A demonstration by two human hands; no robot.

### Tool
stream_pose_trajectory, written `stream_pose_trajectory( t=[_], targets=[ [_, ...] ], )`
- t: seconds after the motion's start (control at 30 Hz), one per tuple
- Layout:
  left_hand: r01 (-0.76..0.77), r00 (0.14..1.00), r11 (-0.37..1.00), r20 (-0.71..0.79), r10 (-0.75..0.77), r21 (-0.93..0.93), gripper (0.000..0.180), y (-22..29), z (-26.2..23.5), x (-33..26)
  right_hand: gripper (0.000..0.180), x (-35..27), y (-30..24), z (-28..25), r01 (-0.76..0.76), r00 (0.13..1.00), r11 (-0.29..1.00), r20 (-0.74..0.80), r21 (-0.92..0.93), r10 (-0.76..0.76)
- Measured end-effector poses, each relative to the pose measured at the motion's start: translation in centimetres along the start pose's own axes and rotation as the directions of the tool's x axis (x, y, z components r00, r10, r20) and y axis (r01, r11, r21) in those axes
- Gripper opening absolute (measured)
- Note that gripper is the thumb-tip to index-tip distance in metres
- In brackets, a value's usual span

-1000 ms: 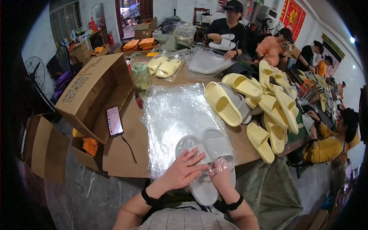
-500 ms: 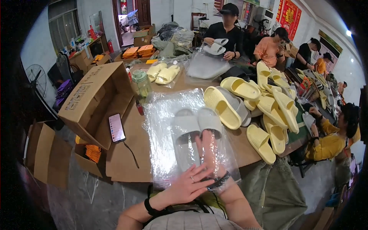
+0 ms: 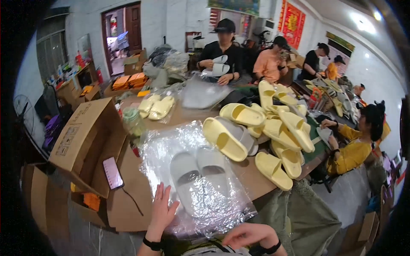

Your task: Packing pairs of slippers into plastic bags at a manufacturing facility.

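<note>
A pair of grey slide sandals point(image 3: 217, 181) lies side by side inside a clear plastic bag point(image 3: 159, 147) on the brown cardboard-topped table point(image 3: 130, 192). My left hand point(image 3: 161, 210) is open at the bag's left edge, fingers stretched and pointing away from me. Just below the bag's near right corner, my right hand point(image 3: 250, 234) is out of the bag. Its fingers are loosely bent toward the left, slightly blurred, with nothing seen in them. Right of the bag sits a heap of pale yellow slide sandals point(image 3: 279, 132), with grey ones among them.
At the left, an open carton point(image 3: 87, 136) lies on its side beside a phone point(image 3: 112, 173) with a dark strap. A green bottle point(image 3: 133, 121) and bagged yellow slides point(image 3: 161, 106) stand beyond. Across the table a person point(image 3: 220, 57) holds grey slides; others work at the right.
My right hand has come out of the bag and back toward me. The left hand has moved from above the right wrist to the bag's left side. The view has shifted right.
</note>
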State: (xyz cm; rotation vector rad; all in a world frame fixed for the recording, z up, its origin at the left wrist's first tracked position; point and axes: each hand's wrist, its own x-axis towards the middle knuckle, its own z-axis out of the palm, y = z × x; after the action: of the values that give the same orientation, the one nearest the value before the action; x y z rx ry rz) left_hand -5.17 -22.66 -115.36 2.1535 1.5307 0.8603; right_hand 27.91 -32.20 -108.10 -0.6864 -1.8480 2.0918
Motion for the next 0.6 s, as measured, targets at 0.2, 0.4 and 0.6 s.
stream_pose_trajectory(
  t=[0.2, 0.4, 0.6],
  targets=[
    [-0.010, 1.000, 1.000, 0.025, 0.009, 0.004, 0.068, 0.1, 1.3, -0.2, 0.017, -0.3, -5.2, -0.2, 0.277, 0.730, 0.950, -0.612, -0.142, -0.304],
    [-0.059, 0.998, 0.994, 0.012, 0.058, 0.091, 0.077, -0.4, 3.3, -0.9, 0.050, 10.9, -2.0, -5.5, -0.418, 0.497, 0.695, -0.787, -0.585, -0.364],
    [-0.062, 0.997, 0.988, 0.052, 0.055, 0.139, 0.079, -1.0, 3.7, -1.0, 0.068, 16.9, 2.8, -7.0, -0.682, 0.424, 0.482, -0.834, -0.550, -0.353]
  ],
)
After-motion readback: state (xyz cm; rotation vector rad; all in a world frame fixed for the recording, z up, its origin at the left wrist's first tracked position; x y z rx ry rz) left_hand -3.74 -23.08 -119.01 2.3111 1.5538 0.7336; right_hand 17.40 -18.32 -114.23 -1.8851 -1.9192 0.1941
